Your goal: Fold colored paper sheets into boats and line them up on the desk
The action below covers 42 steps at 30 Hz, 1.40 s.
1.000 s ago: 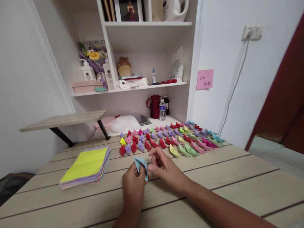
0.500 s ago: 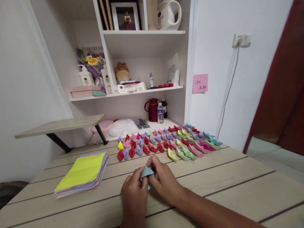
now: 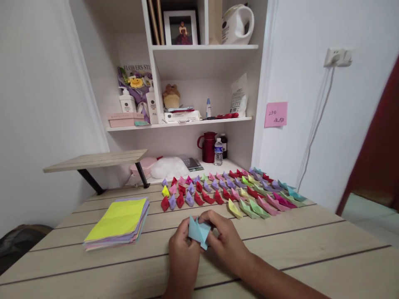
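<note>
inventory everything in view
table: one, pale wood, foreground
folded paper: one, light blue, held centre front
paper boats: dozens, mixed colours, table rows
paper stack: one, yellow on top, table left
stand: one, pale wood, table back left
shelving: one, white, behind table
framed picture: one, white border, top shelf
plush: one, brown, middle shelf
pitcher: one, red, bottom shelf
water bottle: one, clear, beside pitcher
other shelf items: several, mixed colours, all levels
note: one, pink, wall
socket: one, white, right wall
door: one, dark red, far right
unclear item: one, dark, left edge
left hand: one, bare, paper's left
right hand: one, bare, paper's right
</note>
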Motion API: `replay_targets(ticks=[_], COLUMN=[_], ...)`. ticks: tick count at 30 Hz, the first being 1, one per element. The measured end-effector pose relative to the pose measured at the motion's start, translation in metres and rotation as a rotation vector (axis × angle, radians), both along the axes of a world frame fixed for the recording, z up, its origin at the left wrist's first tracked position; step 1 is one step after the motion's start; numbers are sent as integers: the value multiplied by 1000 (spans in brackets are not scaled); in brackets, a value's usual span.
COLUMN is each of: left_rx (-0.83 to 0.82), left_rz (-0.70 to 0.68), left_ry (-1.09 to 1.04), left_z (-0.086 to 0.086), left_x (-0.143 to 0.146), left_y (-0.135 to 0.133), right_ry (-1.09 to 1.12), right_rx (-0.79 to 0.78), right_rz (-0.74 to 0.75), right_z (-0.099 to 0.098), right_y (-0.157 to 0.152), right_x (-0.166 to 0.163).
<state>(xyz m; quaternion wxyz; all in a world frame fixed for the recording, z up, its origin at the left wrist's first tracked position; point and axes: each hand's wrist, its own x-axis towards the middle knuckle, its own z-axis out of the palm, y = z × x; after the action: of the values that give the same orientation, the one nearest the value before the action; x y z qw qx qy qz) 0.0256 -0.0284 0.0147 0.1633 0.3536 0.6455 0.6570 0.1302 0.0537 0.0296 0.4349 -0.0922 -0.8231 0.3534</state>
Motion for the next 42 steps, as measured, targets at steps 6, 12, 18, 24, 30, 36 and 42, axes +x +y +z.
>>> replay_targets(ticks=[6, 12, 18, 24, 30, 36, 42], left_rx=[70, 60, 72, -24, -46, 16, -129], left_rz=[-11, 30, 11, 32, 66, 74, 85], left_ry=[-67, 59, 222, 216, 283, 404, 317], left_z=[1, -5, -13, -1, -5, -8, 1], left_x=[0, -1, -3, 0, 0, -4, 1], left_y=[-1, -4, -3, -5, -6, -6, -6], right_ry=[12, -31, -26, -32, -54, -58, -21], right_rx=[63, 143, 205, 36, 50, 150, -11], right_rz=[-10, -54, -33, -70, -41, -12, -39], right_z=[3, -2, -1, -2, 2, 7, 3], right_y=[2, 2, 2, 3, 3, 1, 3], right_x=[1, 0, 2, 2, 2, 5, 3])
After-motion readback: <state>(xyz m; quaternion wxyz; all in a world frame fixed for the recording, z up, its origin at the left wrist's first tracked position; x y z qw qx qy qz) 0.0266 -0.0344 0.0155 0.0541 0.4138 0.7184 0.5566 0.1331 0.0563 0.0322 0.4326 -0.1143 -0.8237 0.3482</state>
